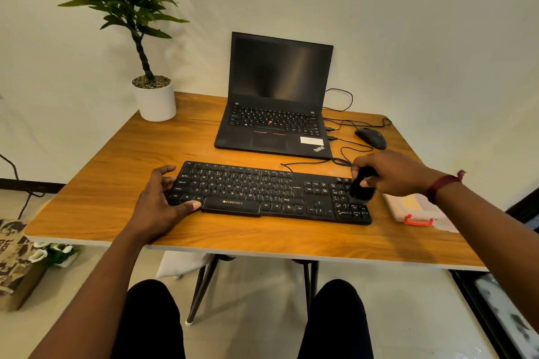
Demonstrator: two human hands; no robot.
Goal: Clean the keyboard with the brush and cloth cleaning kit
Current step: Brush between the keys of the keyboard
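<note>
A black keyboard [271, 192] lies flat near the front of the wooden desk [122, 183]. My left hand [159, 201] grips its left end, thumb on the front edge and fingers over the far corner. My right hand [390, 172] holds a black brush [361, 187] with its bristles down on the number pad at the keyboard's right end. A clear plastic kit box [414, 210] with a red latch sits just right of the keyboard, partly under my right forearm. No cloth can be made out.
An open black laptop [277, 108] stands behind the keyboard, with a black mouse [371, 138] and loose cables to its right. A potted plant [154, 96] is at the back left corner. My knees are under the desk's front edge.
</note>
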